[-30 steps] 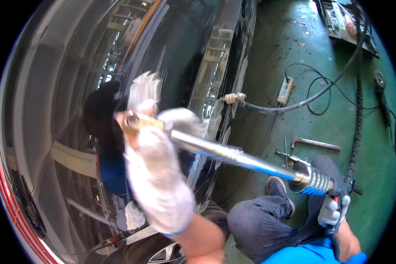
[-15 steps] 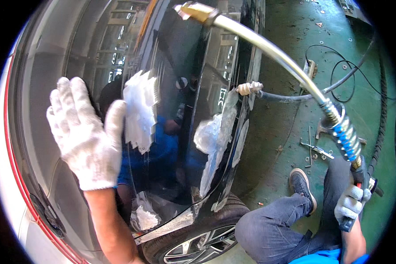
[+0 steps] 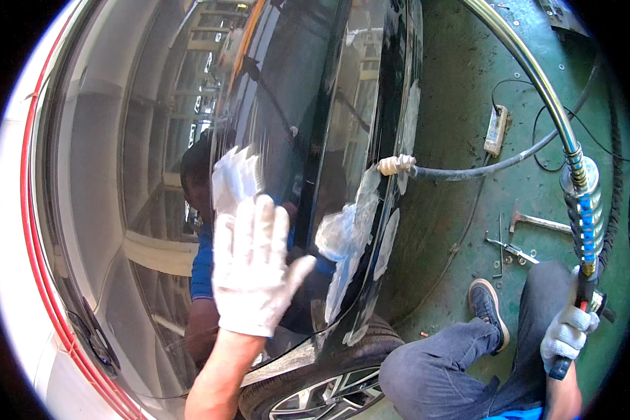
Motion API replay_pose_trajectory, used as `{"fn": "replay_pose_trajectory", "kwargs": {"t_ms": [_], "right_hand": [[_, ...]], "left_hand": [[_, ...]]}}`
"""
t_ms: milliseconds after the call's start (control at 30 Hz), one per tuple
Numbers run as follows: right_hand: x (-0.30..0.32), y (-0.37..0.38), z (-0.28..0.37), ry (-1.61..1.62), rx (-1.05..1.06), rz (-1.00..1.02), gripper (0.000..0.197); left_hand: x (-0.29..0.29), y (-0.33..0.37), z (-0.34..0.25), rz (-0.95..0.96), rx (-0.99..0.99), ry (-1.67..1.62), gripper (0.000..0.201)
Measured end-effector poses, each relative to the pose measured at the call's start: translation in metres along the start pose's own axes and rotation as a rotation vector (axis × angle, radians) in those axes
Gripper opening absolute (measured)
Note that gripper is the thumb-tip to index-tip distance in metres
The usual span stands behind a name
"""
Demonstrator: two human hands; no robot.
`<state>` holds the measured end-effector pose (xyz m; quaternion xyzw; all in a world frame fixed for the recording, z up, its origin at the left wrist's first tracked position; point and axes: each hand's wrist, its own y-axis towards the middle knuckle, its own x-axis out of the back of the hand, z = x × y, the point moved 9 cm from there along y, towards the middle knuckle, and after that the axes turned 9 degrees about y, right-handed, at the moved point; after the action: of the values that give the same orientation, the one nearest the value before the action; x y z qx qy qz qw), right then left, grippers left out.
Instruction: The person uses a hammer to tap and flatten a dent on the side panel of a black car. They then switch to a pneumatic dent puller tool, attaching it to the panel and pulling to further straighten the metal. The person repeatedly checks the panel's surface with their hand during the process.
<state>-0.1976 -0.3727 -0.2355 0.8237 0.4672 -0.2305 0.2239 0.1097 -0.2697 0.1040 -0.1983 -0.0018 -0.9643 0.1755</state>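
Flat, with its fingers stretched out, my white-gloved left hand [image 3: 252, 269] rests against the dark, glossy car panel [image 3: 280, 91]. It covers the lower part of a bare-metal patch [image 3: 234, 178] where the paint is sanded off. Another sanded patch [image 3: 339, 234] lies to its right. My gloved right hand [image 3: 568, 332] is wrapped round the black handle of a slide-hammer dent puller [image 3: 535, 59], over my leg at the right. Its chrome rod rises from a shiny ribbed weight and runs out at the top edge, so the tip is hidden.
A ground connector [image 3: 397, 165] with a black cable sits on the panel edge. On the green floor [image 3: 448, 105] lie a power strip [image 3: 495, 130], a hammer [image 3: 539, 221], a metal hand tool [image 3: 512, 250] and scattered washers. The wheel [image 3: 322, 392] is below, near my knee.
My left hand has moved right across the panel onto the sanded patch. The dent puller has swung up and right, taking its brass tip out of view, with my right hand still round it.
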Motion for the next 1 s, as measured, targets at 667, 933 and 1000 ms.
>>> {"fn": "replay_pose_trajectory", "kwargs": {"t_ms": [667, 933, 1000], "right_hand": [[-0.001, -0.007, -0.008, -0.089, -0.076, -0.008, 0.023], [-0.026, -0.009, -0.030, -0.143, -0.053, -0.038, 0.028], [-0.043, -0.008, -0.043, -0.215, 0.025, -0.040, 0.031]], "left_hand": [[-0.001, -0.001, -0.023, -0.137, 0.092, -0.173, 0.085], [0.016, -0.006, 0.002, -0.149, 0.288, -0.133, 0.081], [0.010, -0.002, -0.031, -0.013, 0.329, -0.327, 0.087]]}}
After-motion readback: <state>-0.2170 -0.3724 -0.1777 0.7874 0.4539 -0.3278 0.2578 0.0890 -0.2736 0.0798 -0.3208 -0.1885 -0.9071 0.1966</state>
